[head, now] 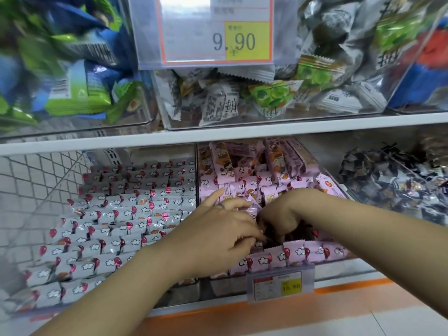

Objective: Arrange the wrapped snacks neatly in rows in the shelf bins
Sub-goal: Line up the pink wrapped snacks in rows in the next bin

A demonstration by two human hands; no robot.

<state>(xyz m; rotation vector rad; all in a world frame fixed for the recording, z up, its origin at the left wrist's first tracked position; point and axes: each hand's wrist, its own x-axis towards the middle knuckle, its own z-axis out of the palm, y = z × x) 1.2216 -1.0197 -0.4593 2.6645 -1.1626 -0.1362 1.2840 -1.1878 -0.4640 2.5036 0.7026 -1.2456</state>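
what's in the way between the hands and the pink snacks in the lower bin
Nothing visible. The left hand and right hand are inside the bin, among the pink snacks, just behind the standing front row.

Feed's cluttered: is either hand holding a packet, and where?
Left hand seems to pinch a pink packet by its end; right hand curls into the bin, fingertips hidden, so cannot tell.

The big price tag (215, 30) on the upper bin (315, 117) read "9.90". The small tag (280, 284) on the lower bin (225, 287) showed a blurred price ending ".80".
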